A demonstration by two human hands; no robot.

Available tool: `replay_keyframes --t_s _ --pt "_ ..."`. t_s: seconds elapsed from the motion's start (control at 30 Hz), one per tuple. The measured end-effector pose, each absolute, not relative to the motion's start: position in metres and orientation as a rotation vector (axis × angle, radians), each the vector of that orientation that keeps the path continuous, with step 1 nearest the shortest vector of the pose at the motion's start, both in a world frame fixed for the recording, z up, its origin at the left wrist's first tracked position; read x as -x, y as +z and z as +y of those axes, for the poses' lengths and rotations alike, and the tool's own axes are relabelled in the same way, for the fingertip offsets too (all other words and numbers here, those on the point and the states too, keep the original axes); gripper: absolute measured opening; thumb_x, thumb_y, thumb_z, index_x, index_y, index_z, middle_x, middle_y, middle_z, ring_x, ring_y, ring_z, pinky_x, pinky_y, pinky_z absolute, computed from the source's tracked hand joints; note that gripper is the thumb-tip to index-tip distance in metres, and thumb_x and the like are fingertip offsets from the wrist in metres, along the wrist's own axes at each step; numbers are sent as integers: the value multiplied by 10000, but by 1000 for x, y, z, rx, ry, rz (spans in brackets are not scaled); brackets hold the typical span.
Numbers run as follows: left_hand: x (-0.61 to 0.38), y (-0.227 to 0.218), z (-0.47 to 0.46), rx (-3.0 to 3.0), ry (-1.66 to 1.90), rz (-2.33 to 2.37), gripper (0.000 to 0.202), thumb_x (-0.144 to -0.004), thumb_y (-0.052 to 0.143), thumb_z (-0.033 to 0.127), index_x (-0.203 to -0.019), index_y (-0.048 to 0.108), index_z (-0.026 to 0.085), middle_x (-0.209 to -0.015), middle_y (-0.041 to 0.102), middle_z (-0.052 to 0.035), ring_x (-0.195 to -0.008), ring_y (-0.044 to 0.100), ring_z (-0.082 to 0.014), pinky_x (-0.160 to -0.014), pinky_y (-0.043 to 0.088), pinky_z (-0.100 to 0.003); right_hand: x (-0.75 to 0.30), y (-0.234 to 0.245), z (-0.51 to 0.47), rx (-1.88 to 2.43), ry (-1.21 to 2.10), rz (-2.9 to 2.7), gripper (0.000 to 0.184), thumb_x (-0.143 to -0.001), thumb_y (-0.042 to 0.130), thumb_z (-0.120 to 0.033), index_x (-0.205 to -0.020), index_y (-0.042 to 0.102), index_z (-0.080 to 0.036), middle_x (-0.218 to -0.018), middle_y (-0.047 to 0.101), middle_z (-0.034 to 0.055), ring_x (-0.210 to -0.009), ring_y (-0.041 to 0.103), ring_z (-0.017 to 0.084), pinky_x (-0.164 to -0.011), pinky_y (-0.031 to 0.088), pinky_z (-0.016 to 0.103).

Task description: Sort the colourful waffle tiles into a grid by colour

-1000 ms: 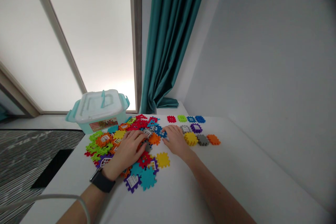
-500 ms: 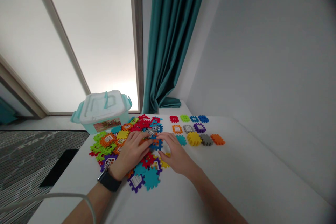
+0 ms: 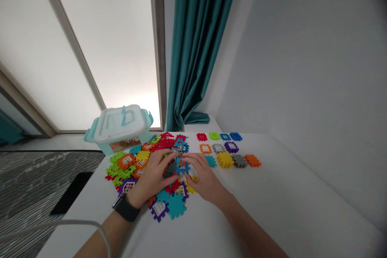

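Note:
A heap of coloured interlocking plastic tiles (image 3: 136, 163) lies on the white table (image 3: 272, 201). Both my hands meet over the heap's right side. My left hand (image 3: 151, 179), with a black watch on its wrist, and my right hand (image 3: 204, 177) pinch a blue window-frame tile (image 3: 181, 165) between their fingertips, standing it upright just above the heap. To the right, separate tiles lie in rows: red (image 3: 201, 136), green (image 3: 214, 135), two blue, orange frame (image 3: 205, 148), grey, purple, teal, yellow (image 3: 224, 159), grey and orange (image 3: 252, 160).
A closed clear storage box with teal lid clips (image 3: 119, 129) stands at the table's far left corner. A teal curtain (image 3: 196, 48) hangs behind, beside a bright window. A grey wall runs along the right. A white cable (image 3: 75, 225) crosses my left forearm.
My right hand left the sorted rows and came back to the heap. Both hands now lift a blue frame tile upright. An orange frame and a teal tile now show in the rows.

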State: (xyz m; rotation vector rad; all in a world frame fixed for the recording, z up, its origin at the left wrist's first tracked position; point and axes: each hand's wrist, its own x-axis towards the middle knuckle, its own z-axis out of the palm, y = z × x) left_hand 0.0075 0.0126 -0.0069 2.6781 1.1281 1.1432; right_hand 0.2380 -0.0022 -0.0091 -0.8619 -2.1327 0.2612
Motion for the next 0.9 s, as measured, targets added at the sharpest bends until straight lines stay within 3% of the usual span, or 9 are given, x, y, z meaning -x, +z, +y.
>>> replay_keyframes --t_s 0.27,0.47,0.9 --pt "-4 -8 15 -2616 1118 1141 548 -878 741 343 -1377 528 264 -1353 503 -139 -1263 508 -335 -1063 466 -533 -240 -8 -2 924 282 -2108 535 -905 588 -180 -1414 445 -268 -1405 546 121 -1340 502 271 -1131 440 515" --pt "-1 -6 18 -2557 1213 1142 519 -899 710 312 -1381 519 291 -1387 433 -136 -1317 462 -339 -1079 461 -551 -256 -14 9 1044 138 -2057 426 -908 658 -317 -1318 548 -280 -1400 526 126 -1330 509 306 -1116 438 542" --pt "-9 -4 9 -2514 1130 1175 532 -884 719 321 -1387 547 292 -1384 484 -136 -1301 498 -336 -1078 480 -531 -253 -16 10 989 98 -2098 348 -943 625 -289 -1289 593 -273 -1314 610 111 -1260 567 283 -1103 453 533"
